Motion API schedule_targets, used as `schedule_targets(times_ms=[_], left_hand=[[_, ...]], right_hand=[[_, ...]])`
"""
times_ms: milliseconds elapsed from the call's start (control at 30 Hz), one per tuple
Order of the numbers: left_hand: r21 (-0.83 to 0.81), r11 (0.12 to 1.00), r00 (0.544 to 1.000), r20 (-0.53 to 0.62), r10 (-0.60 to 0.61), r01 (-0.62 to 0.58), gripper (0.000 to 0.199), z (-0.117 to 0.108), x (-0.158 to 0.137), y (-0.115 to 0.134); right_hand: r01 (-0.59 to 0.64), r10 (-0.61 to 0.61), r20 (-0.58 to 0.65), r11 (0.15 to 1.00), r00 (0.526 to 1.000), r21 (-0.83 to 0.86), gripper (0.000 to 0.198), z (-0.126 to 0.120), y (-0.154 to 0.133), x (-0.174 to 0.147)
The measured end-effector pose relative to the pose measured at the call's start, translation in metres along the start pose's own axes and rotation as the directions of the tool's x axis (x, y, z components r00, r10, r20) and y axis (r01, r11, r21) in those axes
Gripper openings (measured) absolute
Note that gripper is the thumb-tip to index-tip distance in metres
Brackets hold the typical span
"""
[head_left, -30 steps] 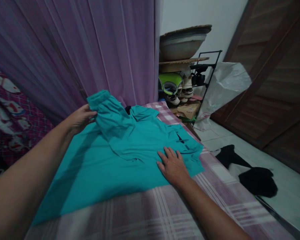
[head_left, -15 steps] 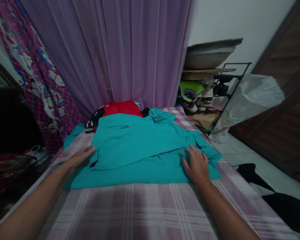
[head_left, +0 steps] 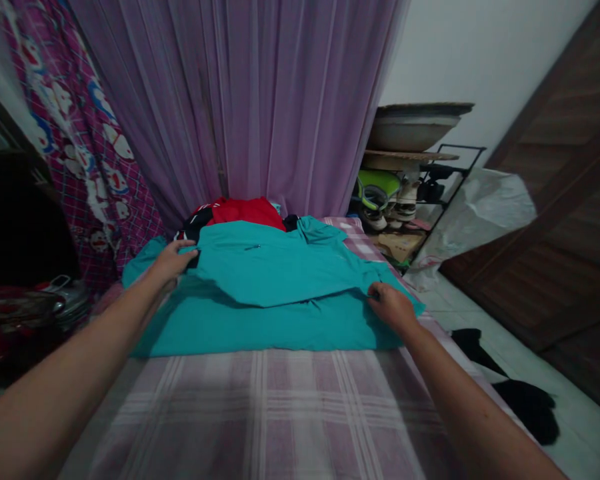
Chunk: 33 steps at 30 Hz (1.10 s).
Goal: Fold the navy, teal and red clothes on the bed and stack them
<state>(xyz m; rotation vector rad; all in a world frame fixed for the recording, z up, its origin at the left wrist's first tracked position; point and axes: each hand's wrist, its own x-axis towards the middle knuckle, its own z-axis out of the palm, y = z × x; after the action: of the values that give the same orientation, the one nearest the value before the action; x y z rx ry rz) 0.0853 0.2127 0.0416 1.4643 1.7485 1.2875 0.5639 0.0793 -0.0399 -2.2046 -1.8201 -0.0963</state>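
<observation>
A turquoise shirt point(head_left: 275, 327) lies spread on the bed, with a turquoise layer folded back over its far part. My left hand point(head_left: 176, 261) grips the left end of that upper layer, which is raised and sags in the middle. At the right, my right hand point(head_left: 393, 305) pinches the layer's near edge with curled fingers. A small dark mark shows on the upper layer. Behind it, a red and dark garment point(head_left: 247, 211) lies bunched against the curtain.
A plaid sheet point(head_left: 280, 413) covers the bed. Purple curtains point(head_left: 300, 100) hang beyond it. On the right stand a shoe rack point(head_left: 405, 207) and a clear plastic bag point(head_left: 480, 213). Black cloth point(head_left: 525, 407) lies on the tiled floor.
Both hands have closed on the upper layer. My left hand has moved away from me and lifted its left end, and the near edge now droops. The camera view has shifted slightly.
</observation>
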Motion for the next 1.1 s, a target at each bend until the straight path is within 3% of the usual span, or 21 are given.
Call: schedule_targets(times_ms=[100,200,267,367,467,533,633,733,800,900,1000,1100], left_hand=[[-0.157,0.985,0.998,-0.024,0.065,-0.068,0.046,-0.013,0.02,0.056],[-0.165,0.961,0.975,-0.048,0.216,-0.221,0.048,-0.04,0.021,0.077],[-0.165,0.959,0.973,-0.012,0.231,-0.23,0.048,-0.056,0.009,0.06],[-0.104,0.99,0.989,0.095,0.11,-0.1,0.049,-0.068,-0.024,-0.001],[0.132,0.991,0.993,0.113,-0.019,0.004,0.04,-0.066,-0.055,-0.069],[0.288,0.957,0.994,0.096,-0.059,0.029,0.036,-0.062,-0.064,-0.1],[0.451,0.892,0.992,0.122,-0.033,-0.026,0.04,-0.059,-0.062,-0.115],[0.641,0.753,0.988,0.123,0.093,-0.151,0.043,-0.054,-0.059,-0.103],[0.723,0.635,0.96,0.161,0.227,-0.271,0.044,-0.042,-0.066,-0.089],[0.725,0.506,0.879,0.326,0.347,-0.468,0.046,-0.008,-0.089,-0.071],[0.709,0.446,0.837,0.446,0.317,-0.546,0.05,0.033,-0.112,-0.066],[0.714,0.448,0.84,0.494,0.222,-0.538,0.055,0.06,-0.121,-0.074]], right_hand=[[0.097,-0.082,-0.159,0.992,0.984,0.083,0.022,0.004,0.011,-0.013],[0.194,-0.157,-0.262,0.973,0.952,0.121,0.03,0.011,0.024,-0.032],[0.253,-0.22,-0.261,0.963,0.94,0.096,0.034,0.018,0.03,-0.045],[0.31,-0.307,-0.18,0.951,0.935,-0.011,0.038,0.027,0.034,-0.062],[0.337,-0.346,-0.083,0.936,0.935,-0.105,0.041,0.033,0.034,-0.07],[0.337,-0.344,-0.037,0.932,0.938,-0.134,0.043,0.033,0.033,-0.071],[0.312,-0.309,0.046,0.936,0.95,-0.162,0.043,0.025,0.032,-0.07],[0.257,-0.25,0.061,0.947,0.966,-0.194,0.043,0.007,0.021,-0.064],[0.229,-0.232,0.008,0.956,0.973,-0.183,0.041,-0.007,-0.002,-0.055],[0.284,-0.288,-0.092,0.957,0.953,-0.052,0.04,-0.017,-0.068,-0.037],[0.445,-0.433,-0.113,0.886,0.894,0.13,0.044,-0.002,-0.155,-0.025],[0.555,-0.569,0.014,0.808,0.822,0.199,0.049,0.031,-0.215,-0.023]])
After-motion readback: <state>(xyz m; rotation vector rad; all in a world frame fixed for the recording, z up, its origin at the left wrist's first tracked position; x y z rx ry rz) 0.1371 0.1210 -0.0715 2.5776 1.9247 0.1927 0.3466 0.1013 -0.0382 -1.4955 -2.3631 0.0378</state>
